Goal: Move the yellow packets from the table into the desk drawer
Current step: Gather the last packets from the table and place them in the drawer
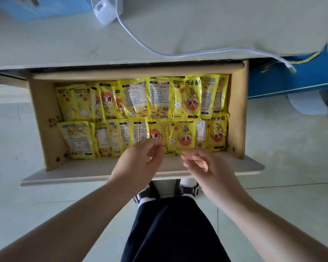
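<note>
The pale table (45,48) fills the top of the view, and under its front edge the wooden drawer (239,110) stands pulled out over a light tiled floor (292,148). The drawer is packed with yellow packets (136,99) in two rows, a far row and a near row, lying flat and overlapping one another, some showing a cartoon face and some their printed backs. On the table a white cable (140,44) curves from a white device (106,10) at the top edge across to the right, where it hangs over a blue box (292,78) beside the desk; a light blue thing (42,8) sits at the top left corner. Below, the person's dark trousers (174,229) and black shoes (148,193) show between the forearms. Both hands are over the near edge of the drawer: the left hand (138,163) has its fingers loosely bent, their tips at the edge of one front-row packet (182,138), though blur keeps me from telling whether it pinches it; the right hand (204,165) hangs just below that packet, fingers relaxed and holding nothing
</note>
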`<state>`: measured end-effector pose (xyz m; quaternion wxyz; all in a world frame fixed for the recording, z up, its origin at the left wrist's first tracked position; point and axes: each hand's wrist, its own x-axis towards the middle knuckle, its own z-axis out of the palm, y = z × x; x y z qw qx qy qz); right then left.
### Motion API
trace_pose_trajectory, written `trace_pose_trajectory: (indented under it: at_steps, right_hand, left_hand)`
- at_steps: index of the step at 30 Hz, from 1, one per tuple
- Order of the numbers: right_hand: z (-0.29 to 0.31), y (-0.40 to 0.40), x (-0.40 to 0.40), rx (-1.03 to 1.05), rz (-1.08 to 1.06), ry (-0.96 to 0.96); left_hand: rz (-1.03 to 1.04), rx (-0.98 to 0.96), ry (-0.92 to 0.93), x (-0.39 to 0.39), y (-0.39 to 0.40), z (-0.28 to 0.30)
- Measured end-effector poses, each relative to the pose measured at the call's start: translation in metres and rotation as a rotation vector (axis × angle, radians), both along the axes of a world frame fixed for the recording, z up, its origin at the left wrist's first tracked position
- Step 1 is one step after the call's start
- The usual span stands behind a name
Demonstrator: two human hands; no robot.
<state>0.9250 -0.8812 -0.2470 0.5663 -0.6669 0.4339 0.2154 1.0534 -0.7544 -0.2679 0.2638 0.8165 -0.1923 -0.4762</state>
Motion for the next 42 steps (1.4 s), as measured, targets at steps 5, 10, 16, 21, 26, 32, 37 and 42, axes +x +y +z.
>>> trace_pose_trajectory:
  at_steps: [5, 10, 16, 21, 26, 32, 37, 42]
  right_hand:
    - [0.008, 0.03, -0.021, 0.616, -0.469, 0.304]
    - [0.001, 0.029, -0.016, 0.868, -0.932, 0.337]
    - [-0.005, 0.026, 0.003, 0.791, -1.148, 0.313]
    - [-0.01, 0.018, 0.015, 0.781, -1.17, 0.243]
    - [-0.008, 0.003, 0.036, 0.767, -1.172, 0.17]
    - [-0.001, -0.031, 0.075, 0.727, -1.1, 0.085]
    - [0.005, -0.057, 0.116, 0.718, -1.068, 0.068]
    - [0.004, -0.069, 0.145, 0.645, -1.126, 0.088]
  left_hand:
    - [0.559, 0.289, 0.68, -0.018, 0.032, 0.024]
    - [1.003, 0.264, 1.044, -0.023, 0.052, 0.017]
    - [1.188, 0.133, 1.062, -0.02, 0.034, 0.013]
    - [1.185, 0.067, 1.032, -0.01, 0.024, 0.011]
    - [1.202, 0.028, 0.959, 0.015, 0.009, 0.015]
    - [1.334, -0.103, 0.717, 0.049, -0.01, 0.024]
    - [1.394, -0.101, 0.622, 0.096, -0.026, 0.02]
    - [1.488, -0.018, 0.476, 0.141, -0.028, 0.013]
